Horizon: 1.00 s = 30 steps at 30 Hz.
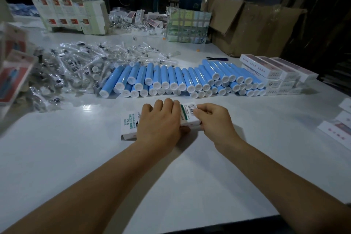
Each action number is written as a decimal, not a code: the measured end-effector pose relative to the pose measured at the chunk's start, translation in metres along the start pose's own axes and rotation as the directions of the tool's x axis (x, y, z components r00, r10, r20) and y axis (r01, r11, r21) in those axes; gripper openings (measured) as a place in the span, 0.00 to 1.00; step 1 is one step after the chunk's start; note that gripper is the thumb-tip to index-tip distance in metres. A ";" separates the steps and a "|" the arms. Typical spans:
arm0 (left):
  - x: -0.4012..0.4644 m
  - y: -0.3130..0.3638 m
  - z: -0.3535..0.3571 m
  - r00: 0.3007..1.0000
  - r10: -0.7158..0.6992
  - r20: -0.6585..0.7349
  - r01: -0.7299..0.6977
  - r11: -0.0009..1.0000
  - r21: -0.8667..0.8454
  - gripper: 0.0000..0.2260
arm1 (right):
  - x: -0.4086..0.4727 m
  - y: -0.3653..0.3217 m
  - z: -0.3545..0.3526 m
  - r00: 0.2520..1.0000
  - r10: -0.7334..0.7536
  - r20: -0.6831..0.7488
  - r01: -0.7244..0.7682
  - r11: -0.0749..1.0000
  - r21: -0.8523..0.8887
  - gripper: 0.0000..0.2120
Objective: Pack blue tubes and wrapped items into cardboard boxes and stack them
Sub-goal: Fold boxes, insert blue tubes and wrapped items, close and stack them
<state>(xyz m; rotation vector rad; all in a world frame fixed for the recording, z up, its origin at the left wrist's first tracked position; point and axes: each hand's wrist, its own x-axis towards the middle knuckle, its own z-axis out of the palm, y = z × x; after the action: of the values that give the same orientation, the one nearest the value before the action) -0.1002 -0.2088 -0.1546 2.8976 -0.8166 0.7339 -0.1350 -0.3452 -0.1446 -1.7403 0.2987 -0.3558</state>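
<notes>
I am holding the box [131, 125] flat on the table [76, 167], just in front of the tubes [171, 80]. My left hand [159, 121] is curling over its middle, gripping it; my right hand [214, 119] is pinching the barcode end. Squeezing too hard there could crush the flap, or the box could slide away from the tubes and spill.

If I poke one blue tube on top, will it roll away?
Probably. The blue tubes are round and smooth and lie on their sides, stacked loosely, so a top one would likely roll down. On the flat table, it might keep going.
</notes>
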 end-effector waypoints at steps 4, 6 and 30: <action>-0.001 0.002 0.000 1.000 -0.025 -0.014 0.025 1.000 0.017 0.27 | 0.000 -0.001 0.003 0.999 -0.030 0.013 0.031 0.999 -0.026 0.10; -0.001 0.002 0.000 0.999 -0.034 -0.022 0.034 0.999 0.008 0.26 | 0.000 -0.002 0.002 0.999 -0.034 0.031 0.035 0.999 -0.019 0.10; -0.003 0.012 -0.004 0.998 -0.027 -0.057 0.026 0.999 -0.028 0.30 | -0.008 0.000 0.004 0.980 -0.198 -0.012 0.192 0.962 -0.194 0.12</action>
<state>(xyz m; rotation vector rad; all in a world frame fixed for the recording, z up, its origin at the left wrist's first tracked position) -0.1105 -0.2170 -0.1540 2.8431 -0.7746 0.7930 -0.1408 -0.3382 -0.1456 -1.9619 0.1881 -0.5110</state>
